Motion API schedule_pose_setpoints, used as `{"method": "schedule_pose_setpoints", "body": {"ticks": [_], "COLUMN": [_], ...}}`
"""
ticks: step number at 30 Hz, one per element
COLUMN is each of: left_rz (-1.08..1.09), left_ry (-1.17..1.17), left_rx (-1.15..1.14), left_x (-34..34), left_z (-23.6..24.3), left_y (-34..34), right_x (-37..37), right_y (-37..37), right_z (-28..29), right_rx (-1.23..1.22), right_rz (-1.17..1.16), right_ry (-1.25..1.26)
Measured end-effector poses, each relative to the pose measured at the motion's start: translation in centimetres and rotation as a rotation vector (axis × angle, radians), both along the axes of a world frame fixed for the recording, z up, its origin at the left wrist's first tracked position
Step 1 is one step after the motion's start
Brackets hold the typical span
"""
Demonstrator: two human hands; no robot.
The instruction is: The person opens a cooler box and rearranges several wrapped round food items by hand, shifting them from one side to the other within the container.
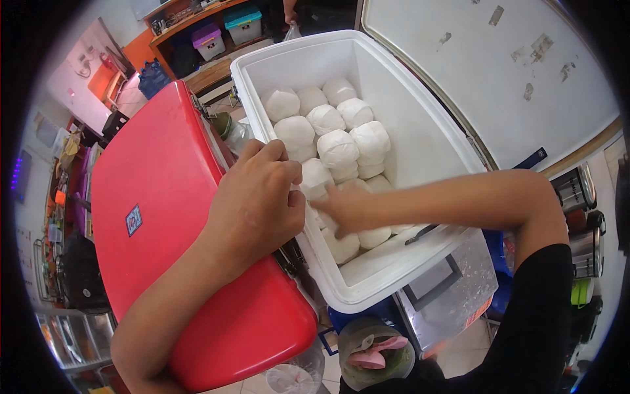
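Observation:
A white cooler box [434,131] stands open, holding several round white bundles [336,148], some with wrinkled wrappings. My left hand [256,200] is curled at the box's left rim, its knuckles up; what its fingers grip is hidden. My right hand [344,210] reaches inside among the lower bundles, fingers apart and blurred, touching one. My left forearm crosses a closed red cooler lid [147,164] beside the box.
The raised lid [472,65] is behind the box. A metal case [453,282] and a bucket with pink scoops [374,354] lie below it. Another person's hand [289,13] holds a bag at the back. Plastic bins [243,26] sit on shelving.

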State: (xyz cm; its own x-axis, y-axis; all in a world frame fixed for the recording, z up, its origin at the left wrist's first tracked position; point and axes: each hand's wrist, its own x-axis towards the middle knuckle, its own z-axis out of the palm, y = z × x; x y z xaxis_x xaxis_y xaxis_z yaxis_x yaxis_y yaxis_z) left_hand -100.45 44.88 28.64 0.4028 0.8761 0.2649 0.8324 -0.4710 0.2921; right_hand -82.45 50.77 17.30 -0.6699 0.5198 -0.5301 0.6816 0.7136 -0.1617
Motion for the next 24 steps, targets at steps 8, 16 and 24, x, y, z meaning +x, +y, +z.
{"method": "schedule_pose_setpoints", "body": {"ticks": [8, 16, 24], "left_rz": [0.003, 0.024, 0.017], "left_ry": [0.007, -0.009, 0.006], "left_rx": [0.005, -0.043, -0.009], "left_x": [0.1, 0.1, 0.3], "left_z": [0.1, 0.2, -0.2], "left_y": [0.1, 0.0, 0.1], "right_x": [-3.7, -1.6, -0.2], "right_y": [19.0, 24.9, 22.8], "right_z": [6.0, -1.2, -1.5], "right_rx": [0.171, 0.448, 0.322], "right_rz": [-0.126, -0.285, -0.285], "right_ry": [-0.219, 0.759, 0.529]}}
